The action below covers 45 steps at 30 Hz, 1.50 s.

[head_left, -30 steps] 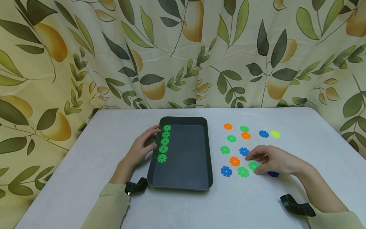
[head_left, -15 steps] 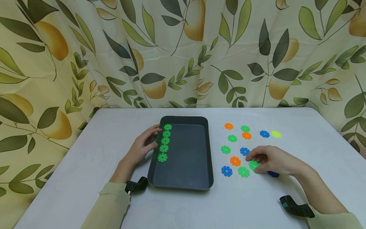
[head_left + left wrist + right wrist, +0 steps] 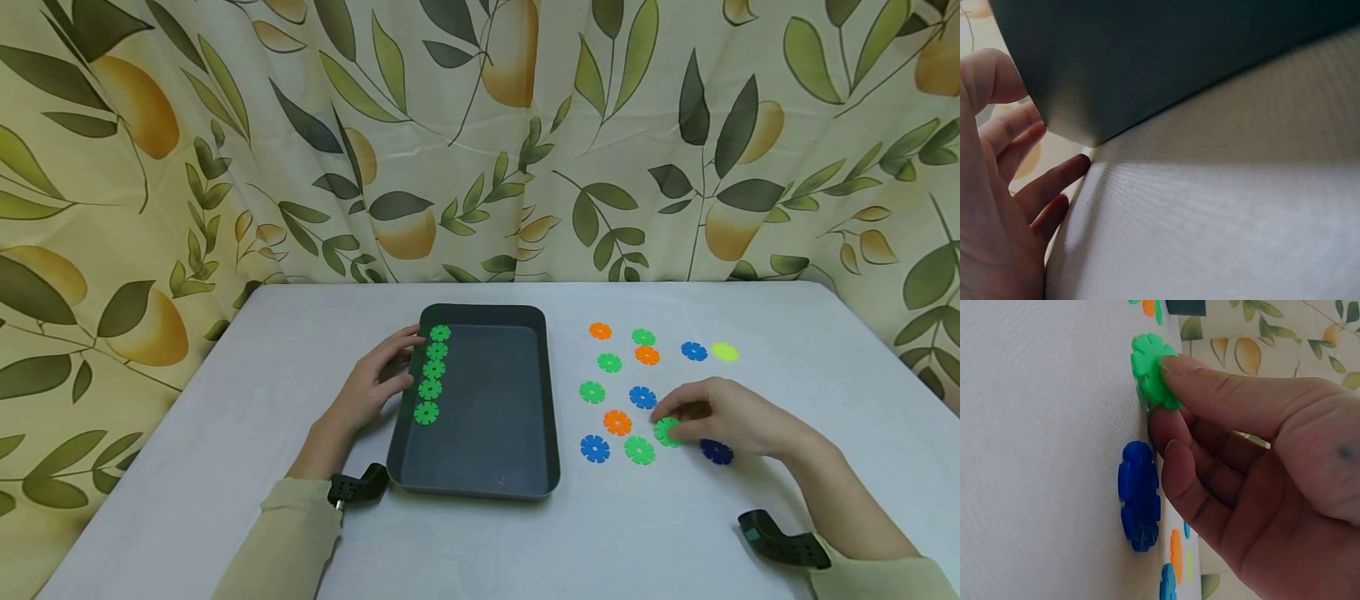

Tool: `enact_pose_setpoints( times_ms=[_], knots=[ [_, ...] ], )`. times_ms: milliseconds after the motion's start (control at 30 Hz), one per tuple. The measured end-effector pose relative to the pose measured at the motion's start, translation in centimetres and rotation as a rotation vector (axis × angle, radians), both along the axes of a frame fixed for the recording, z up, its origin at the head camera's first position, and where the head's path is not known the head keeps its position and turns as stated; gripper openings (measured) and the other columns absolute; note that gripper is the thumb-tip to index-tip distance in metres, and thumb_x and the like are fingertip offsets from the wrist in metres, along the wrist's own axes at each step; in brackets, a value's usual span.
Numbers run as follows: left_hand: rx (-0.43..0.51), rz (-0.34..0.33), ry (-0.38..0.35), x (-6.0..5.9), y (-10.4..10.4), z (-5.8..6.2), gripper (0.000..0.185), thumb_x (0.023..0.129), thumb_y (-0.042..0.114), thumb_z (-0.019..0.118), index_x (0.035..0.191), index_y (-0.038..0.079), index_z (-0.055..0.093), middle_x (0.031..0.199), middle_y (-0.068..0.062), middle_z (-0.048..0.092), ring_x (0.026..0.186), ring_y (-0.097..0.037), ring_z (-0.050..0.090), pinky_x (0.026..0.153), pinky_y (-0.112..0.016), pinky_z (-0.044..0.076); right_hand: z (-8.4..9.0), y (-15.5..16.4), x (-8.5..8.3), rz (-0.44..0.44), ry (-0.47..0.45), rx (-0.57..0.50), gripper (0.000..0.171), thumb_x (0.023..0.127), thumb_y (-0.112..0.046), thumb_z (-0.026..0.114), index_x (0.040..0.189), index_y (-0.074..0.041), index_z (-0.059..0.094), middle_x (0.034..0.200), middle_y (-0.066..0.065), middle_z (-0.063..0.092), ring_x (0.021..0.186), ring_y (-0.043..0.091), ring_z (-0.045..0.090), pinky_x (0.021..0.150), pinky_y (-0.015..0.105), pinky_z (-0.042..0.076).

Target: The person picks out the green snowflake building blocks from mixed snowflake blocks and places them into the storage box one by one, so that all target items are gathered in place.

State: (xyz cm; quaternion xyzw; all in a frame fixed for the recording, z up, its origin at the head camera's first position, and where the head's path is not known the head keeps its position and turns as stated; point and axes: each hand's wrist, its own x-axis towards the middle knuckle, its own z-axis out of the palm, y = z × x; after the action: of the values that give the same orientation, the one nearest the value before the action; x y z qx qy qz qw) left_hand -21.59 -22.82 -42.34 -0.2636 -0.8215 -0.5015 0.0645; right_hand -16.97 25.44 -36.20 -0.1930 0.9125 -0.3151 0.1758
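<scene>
On the table, right hand (image 3: 723, 414) pinches a green disc (image 3: 664, 431).

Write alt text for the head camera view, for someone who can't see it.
A person's right hand pinches a green snowflake disc among loose green, orange and blue discs on a white table. The left hand rests against the left rim of a dark tray, which holds a row of five green discs. A leaf-patterned curtain hangs behind.

Home-like corner: leaf-print curtain (image 3: 480, 142), clothed table (image 3: 187, 500)
</scene>
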Motion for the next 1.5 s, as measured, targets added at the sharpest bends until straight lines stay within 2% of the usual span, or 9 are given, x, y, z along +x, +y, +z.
enact_pose_setpoints(
  times_ms=[267,500,667,1133,1500],
  knots=[
    [-0.003,0.005,-0.007,0.02,0.01,-0.01,0.056,0.089,0.008,0.057,0.145,0.003,0.052,0.158,-0.008,0.04,0.129,-0.031,0.053,0.112,-0.053,0.034,-0.12,0.44,-0.2,-0.042,-0.042,-0.019,0.023,0.092,-0.016,0.074,0.113,-0.007,0.073,0.105,0.001,0.068,0.084,0.018,0.055,0.072,0.025,0.048],
    [-0.005,0.003,0.012,0.12,-0.01,0.1,0.055,0.089,0.008,0.057,0.144,0.004,0.053,0.157,-0.009,0.04,0.13,-0.032,0.053,0.112,-0.054,0.033,-0.04,0.59,-0.26,-0.074,-0.072,-0.056,0.026,0.094,-0.017,0.072,0.116,-0.004,0.071,0.101,0.002,0.066,0.086,0.019,0.056,0.074,0.025,0.05],
    [0.013,-0.005,0.024,0.13,0.02,0.03,0.055,0.088,0.006,0.058,0.143,0.001,0.054,0.157,-0.011,0.041,0.134,-0.034,0.049,0.112,-0.054,0.033,-0.05,0.57,-0.32,-0.08,-0.084,-0.072,0.027,0.093,-0.017,0.072,0.116,-0.003,0.07,0.1,0.003,0.065,0.086,0.02,0.056,0.074,0.025,0.05],
    [0.047,-0.009,-0.004,0.32,0.27,0.21,0.058,0.086,0.002,0.056,0.144,-0.002,0.052,0.158,-0.014,0.038,0.14,-0.033,0.043,0.113,-0.052,0.032,-0.04,0.54,-0.34,-0.086,-0.09,-0.085,0.029,0.094,-0.018,0.071,0.118,-0.002,0.07,0.104,0.004,0.065,0.087,0.02,0.056,0.074,0.026,0.05],
    [0.068,-0.002,-0.029,0.34,0.4,0.23,0.059,0.086,0.001,0.057,0.144,-0.003,0.051,0.158,-0.013,0.038,0.14,-0.034,0.043,0.113,-0.051,0.032,-0.05,0.52,-0.24,-0.14,-0.149,-0.145,0.027,0.093,-0.016,0.072,0.113,0.001,0.067,0.091,0.008,0.063,0.08,0.022,0.059,0.071,0.027,0.054]
  ],
)
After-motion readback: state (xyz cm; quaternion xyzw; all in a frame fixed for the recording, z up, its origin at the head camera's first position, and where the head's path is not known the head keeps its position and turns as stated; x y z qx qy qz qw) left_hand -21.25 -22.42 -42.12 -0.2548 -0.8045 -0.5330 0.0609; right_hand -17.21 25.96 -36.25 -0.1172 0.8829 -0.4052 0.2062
